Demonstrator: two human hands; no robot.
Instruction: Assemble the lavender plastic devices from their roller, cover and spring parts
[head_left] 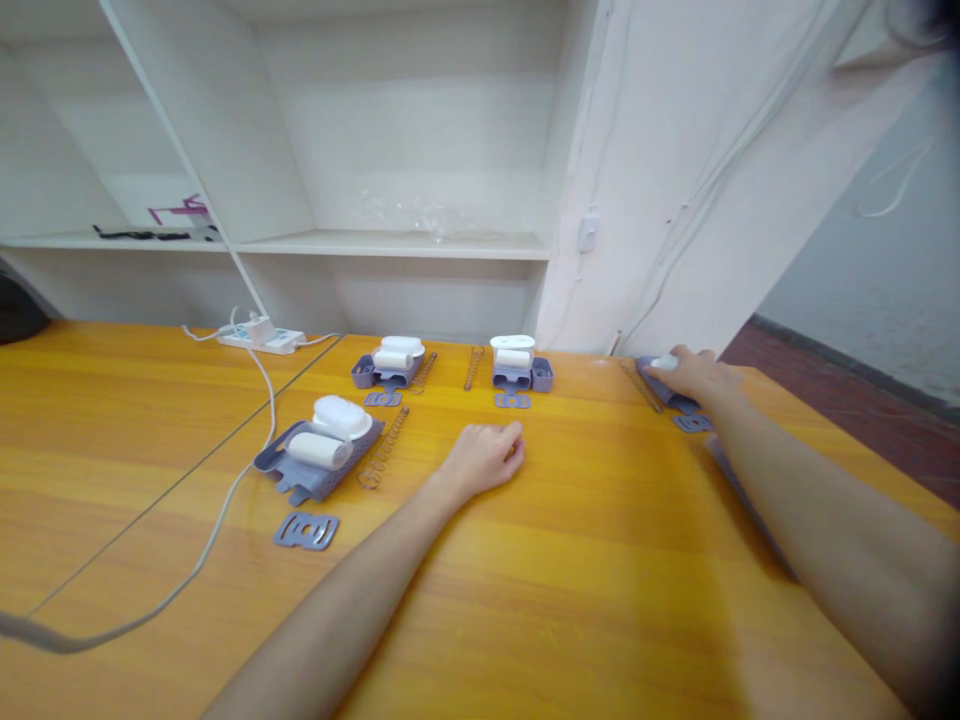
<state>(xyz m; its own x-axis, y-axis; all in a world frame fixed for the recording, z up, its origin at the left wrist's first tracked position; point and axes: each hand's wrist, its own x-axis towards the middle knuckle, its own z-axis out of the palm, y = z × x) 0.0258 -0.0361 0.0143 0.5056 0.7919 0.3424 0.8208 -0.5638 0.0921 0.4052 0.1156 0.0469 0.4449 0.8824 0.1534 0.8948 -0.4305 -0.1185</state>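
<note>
My left hand (484, 460) rests on the wooden table with its fingers curled in, and nothing shows in it. At the far right, my right hand (694, 372) has its fingers closed about a white piece (664, 363) on a grey-purple plastic holder (679, 400). A coil spring (641, 385) lies left of that holder, and a flat grey slotted plate (691, 424) in front of it. Left of my left hand sits another grey-purple holder (330, 482), bearing a white roll (319, 451) and a white oval piece (343, 417). Beside it are a spring (384, 450) and a slotted plate (307, 531).
Two similar sets with a holder (397, 380) and a holder (511, 378) stand along the back edge. A white power strip (262, 338) trails a cable (217, 545) across the left side. A long grey item (750, 505) lies partly under my right forearm. White shelves (397, 243) rise behind.
</note>
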